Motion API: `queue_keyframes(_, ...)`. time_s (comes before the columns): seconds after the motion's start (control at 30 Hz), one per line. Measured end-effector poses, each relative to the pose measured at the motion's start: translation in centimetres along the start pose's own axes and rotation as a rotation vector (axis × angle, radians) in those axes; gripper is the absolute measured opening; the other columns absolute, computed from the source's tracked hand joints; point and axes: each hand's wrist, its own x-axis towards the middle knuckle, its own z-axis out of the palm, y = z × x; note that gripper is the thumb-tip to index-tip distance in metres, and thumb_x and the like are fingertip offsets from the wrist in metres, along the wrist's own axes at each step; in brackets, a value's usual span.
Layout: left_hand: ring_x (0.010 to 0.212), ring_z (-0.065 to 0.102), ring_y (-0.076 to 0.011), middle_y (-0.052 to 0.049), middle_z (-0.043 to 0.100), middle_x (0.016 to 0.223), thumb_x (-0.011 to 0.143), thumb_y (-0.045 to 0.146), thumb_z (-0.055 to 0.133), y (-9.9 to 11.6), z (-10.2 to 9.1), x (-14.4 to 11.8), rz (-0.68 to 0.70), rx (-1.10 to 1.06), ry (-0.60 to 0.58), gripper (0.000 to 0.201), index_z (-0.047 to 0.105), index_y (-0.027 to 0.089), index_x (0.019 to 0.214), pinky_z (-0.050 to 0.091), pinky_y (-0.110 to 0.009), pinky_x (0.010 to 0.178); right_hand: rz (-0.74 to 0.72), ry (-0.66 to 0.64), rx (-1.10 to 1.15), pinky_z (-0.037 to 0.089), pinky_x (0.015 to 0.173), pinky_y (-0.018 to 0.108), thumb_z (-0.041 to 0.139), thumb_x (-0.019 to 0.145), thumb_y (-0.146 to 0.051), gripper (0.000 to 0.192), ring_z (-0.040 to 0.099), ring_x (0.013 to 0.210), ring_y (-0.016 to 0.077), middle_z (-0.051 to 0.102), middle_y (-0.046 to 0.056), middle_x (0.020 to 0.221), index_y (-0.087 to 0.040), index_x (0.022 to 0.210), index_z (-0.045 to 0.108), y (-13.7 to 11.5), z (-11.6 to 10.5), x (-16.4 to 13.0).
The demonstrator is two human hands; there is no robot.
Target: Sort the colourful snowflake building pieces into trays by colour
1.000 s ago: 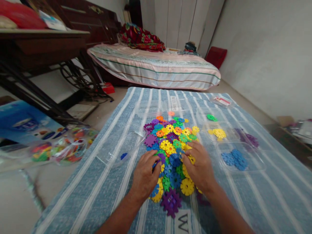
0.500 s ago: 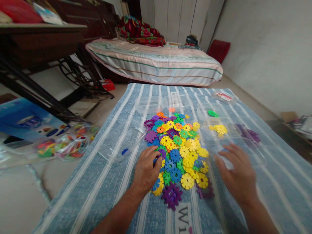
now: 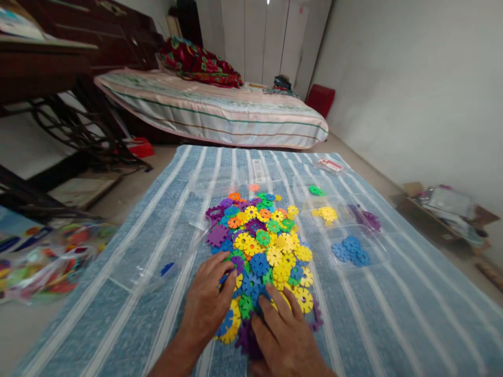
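Note:
A heap of flat, notched plastic discs (image 3: 261,243) in yellow, blue, green, purple and orange lies on a blue-and-white striped cloth (image 3: 389,309). My left hand (image 3: 206,303) rests flat on the heap's near-left edge, fingers spread over blue and yellow discs. Over the near edge lies my right hand (image 3: 285,337), fingers apart and pointing up-left, touching blue and purple discs. Neither hand visibly grips a piece. To the right, clear trays hold sorted discs: blue discs (image 3: 351,250), yellow discs (image 3: 327,213), purple discs (image 3: 368,219) and one green disc (image 3: 315,190).
A clear tray (image 3: 157,262) with one blue piece lies left of the heap. A bag of coloured pieces (image 3: 47,256) sits on the floor at left. Beyond the cloth are a mattress (image 3: 220,112), a dark table frame (image 3: 58,115) and a cardboard box (image 3: 444,207) by the right wall.
My right hand has come back from the blue tray on the right to the heap's near edge. The left hand has stayed on the heap. The view has shifted right.

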Motion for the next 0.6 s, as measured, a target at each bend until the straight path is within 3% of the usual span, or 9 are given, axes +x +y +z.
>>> queue_keyframes(0.07, 0.1, 0.062, -0.0237, -0.01, 0.068, 0.103, 0.086, 0.032, 0.048, -0.1, 0.0, 0.1, 0.011, 0.002, 0.01, 0.021, 0.064, 0.018, 0.085, 0.051, -0.039, 0.089, 0.012, 0.156, -0.01, 0.03, 0.107, 0.051, 0.051, 0.083, -0.034, 0.021, 0.048, 0.121, 0.0275, 0.067, 0.011, 0.1, -0.018, 0.089, 0.062, -0.5, 0.9, 0.1)
queue_keyframes(0.17, 0.098, 0.063, -0.0235, -0.009, 0.068, 0.102, 0.087, 0.033, 0.048, -0.1, 0.0, 0.2, 0.022, 0.011, 0.017, 0.022, 0.064, 0.019, 0.084, 0.052, -0.039, 0.089, 0.014, 0.284, -0.023, 0.037, 0.102, 0.045, 0.046, 0.082, -0.021, 0.015, 0.057, 0.107, 0.0217, 0.067, 0.008, 0.09, -0.02, 0.076, 0.06, -1.1, 1.8, 0.3)
queue_keyframes(0.27, 0.096, 0.064, -0.0233, -0.01, 0.068, 0.102, 0.087, 0.033, 0.047, -0.3, 0.0, 0.2, 0.039, 0.026, 0.029, 0.023, 0.064, 0.019, 0.084, 0.053, -0.038, 0.087, 0.034, 0.313, 0.006, 0.043, 0.096, 0.041, 0.046, 0.082, -0.022, 0.015, 0.061, 0.097, 0.0196, 0.066, 0.007, 0.089, -0.022, 0.075, 0.058, -1.3, 1.4, 0.4)
queue_keyframes(0.37, 0.096, 0.064, -0.0232, -0.009, 0.068, 0.101, 0.087, 0.033, 0.048, -0.4, 0.0, 0.2, 0.053, 0.032, 0.038, 0.022, 0.064, 0.019, 0.084, 0.053, -0.038, 0.087, 0.108, 0.23, 0.08, 0.047, 0.092, 0.042, 0.047, 0.082, -0.03, 0.018, 0.061, 0.096, 0.0217, 0.065, 0.01, 0.097, -0.021, 0.089, 0.061, -0.3, -0.5, 0.7)
queue_keyframes(0.5, 0.096, 0.064, -0.0231, -0.009, 0.068, 0.1, 0.086, 0.034, 0.049, -0.4, 0.0, 0.3, 0.06, 0.033, 0.035, 0.021, 0.064, 0.02, 0.085, 0.053, -0.038, 0.086, 0.166, 0.079, -0.007, 0.047, 0.093, 0.044, 0.053, 0.082, -0.023, 0.028, 0.057, 0.107, 0.0237, 0.062, 0.012, 0.112, -0.02, 0.109, 0.058, 5.2, -4.6, 1.3)
queue_keyframes(0.6, 0.096, 0.064, -0.0234, -0.009, 0.068, 0.1, 0.086, 0.033, 0.048, -0.4, -0.1, 0.2, 0.059, 0.023, 0.028, 0.021, 0.064, 0.02, 0.084, 0.053, -0.038, 0.086, 0.285, 0.179, -0.177, 0.05, 0.089, 0.044, 0.056, 0.083, -0.028, 0.023, 0.059, 0.103, 0.0241, 0.062, 0.012, 0.112, -0.021, 0.105, 0.061, 12.1, -7.9, 1.8)
